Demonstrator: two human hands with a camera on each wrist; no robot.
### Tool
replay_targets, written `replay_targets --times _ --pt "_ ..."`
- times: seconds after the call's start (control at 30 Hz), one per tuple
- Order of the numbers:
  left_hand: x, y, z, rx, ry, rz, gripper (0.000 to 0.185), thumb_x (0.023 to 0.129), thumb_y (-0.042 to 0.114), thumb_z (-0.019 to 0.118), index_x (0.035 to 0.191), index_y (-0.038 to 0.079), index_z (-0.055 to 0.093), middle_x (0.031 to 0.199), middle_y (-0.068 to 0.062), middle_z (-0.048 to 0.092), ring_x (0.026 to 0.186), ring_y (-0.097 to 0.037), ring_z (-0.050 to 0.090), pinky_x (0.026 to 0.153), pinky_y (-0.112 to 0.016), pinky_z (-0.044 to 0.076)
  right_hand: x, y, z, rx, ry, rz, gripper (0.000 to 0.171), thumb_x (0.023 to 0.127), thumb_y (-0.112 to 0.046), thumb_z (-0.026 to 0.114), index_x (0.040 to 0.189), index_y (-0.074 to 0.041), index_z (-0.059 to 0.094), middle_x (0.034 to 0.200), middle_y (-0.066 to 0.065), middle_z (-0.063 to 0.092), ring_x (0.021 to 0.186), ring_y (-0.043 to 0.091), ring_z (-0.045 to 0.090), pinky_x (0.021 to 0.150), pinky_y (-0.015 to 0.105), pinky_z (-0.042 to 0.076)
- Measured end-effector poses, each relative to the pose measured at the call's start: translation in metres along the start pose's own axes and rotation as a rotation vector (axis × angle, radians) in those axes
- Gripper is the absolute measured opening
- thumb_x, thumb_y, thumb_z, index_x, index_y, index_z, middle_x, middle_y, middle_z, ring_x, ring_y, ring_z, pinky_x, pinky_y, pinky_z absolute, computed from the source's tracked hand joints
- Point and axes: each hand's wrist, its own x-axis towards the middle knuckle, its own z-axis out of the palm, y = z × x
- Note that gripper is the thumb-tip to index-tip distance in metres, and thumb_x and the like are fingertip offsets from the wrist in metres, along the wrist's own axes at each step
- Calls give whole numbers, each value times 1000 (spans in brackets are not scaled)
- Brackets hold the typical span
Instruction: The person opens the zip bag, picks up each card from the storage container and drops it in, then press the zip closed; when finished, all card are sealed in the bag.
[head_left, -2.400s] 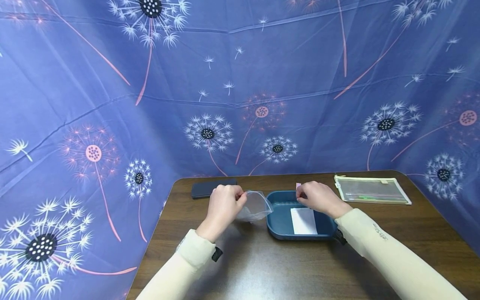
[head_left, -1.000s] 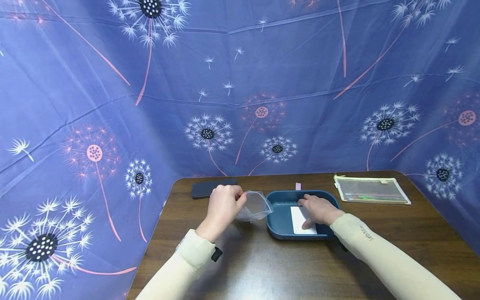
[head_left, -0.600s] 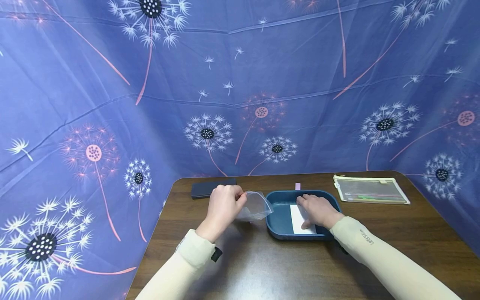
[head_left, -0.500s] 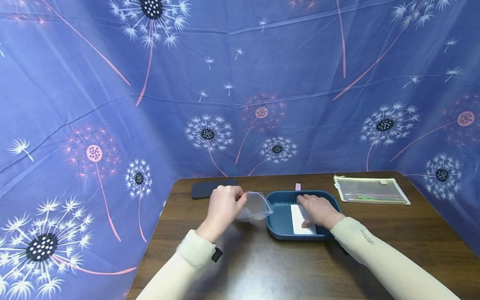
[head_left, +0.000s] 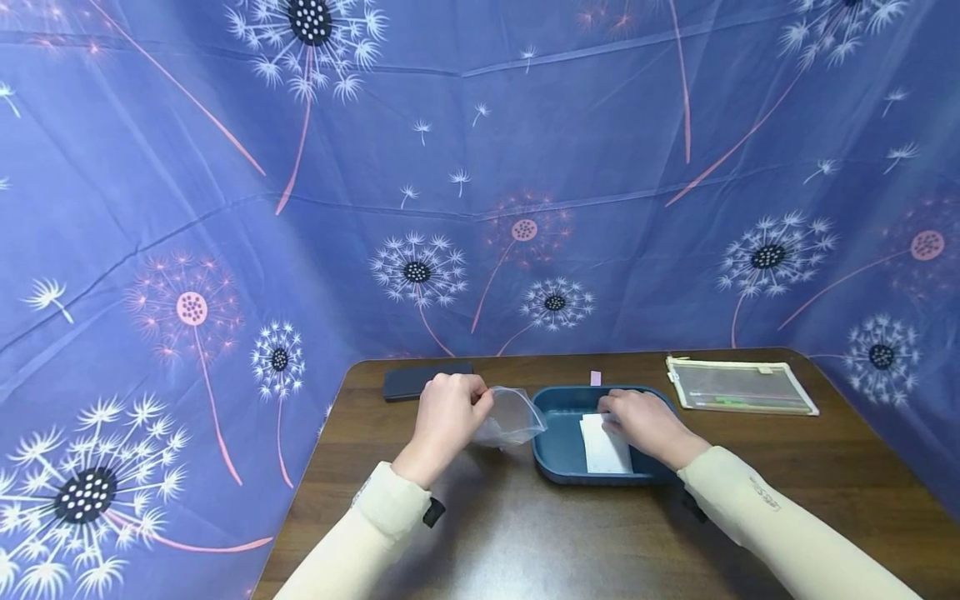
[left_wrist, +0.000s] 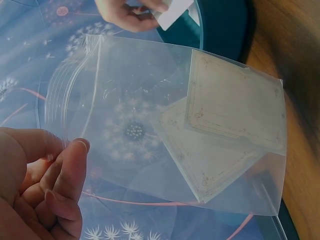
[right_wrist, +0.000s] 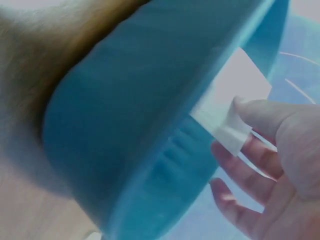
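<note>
A white card (head_left: 604, 446) lies in a blue tray (head_left: 558, 450) near the middle of a dark wooden table (head_left: 525, 533); the right hand (head_left: 645, 425) pinches the card's far end between thumb and fingers. Just left of the tray, the left hand (head_left: 447, 414) holds a clear zip bag (head_left: 513, 417) up by its mouth, fingers curled on the edge; two pale bordered cards (left_wrist: 225, 135) sit inside it. Farther off lie a dark phone (head_left: 423, 379) at far left, a small pink tab (head_left: 596, 377) beyond the tray and a mesh zip pouch (head_left: 738, 386) at far right. A blue dandelion-print cloth (head_left: 480, 167) backs the table.
</note>
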Motion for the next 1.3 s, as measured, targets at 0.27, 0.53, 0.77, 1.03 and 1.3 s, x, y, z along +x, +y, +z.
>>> replay_targets --times 0.27,0.53,0.77,1.03,1.3 --pt "1 0 -1 -11 7 6 29 87 11 80 63 20 69 52 14 55 46 -2 45 49 -26 39 0 -13 -31 237 -133 120 16 94 -16 79 82 -19 69 69 -10 54 61 7 47 57 30 41" --pt "1 -2 -1 -10 1 2 27 89 13 78 64 21 71 53 13 56 45 -1 44 47 -25 38 6 -28 -69 322 35 108 15 96 -17 75 83 -19 71 70 -12 56 61 7 48 57 30 41" --pt "1 -3 -1 -4 12 1 27 88 13 79 63 21 70 53 14 56 46 -2 44 47 -25 38 12 -52 -101 288 356 18 10 97 -19 76 89 -22 72 78 -16 57 64 7 52 61 30 45" --pt "2 -3 0 -15 21 9 27 88 13 80 64 21 70 53 13 56 45 -2 44 46 -25 38 17 -85 -118 367 532 -113 10 94 -13 78 91 -21 73 86 -19 58 71 5 52 61 26 43" --pt "3 -2 1 -16 15 9 26 87 12 79 64 19 70 53 12 56 46 -2 44 46 -25 37 21 -100 -103 442 529 -160 13 93 -9 79 91 -21 72 88 -19 63 78 1 59 69 33 52"
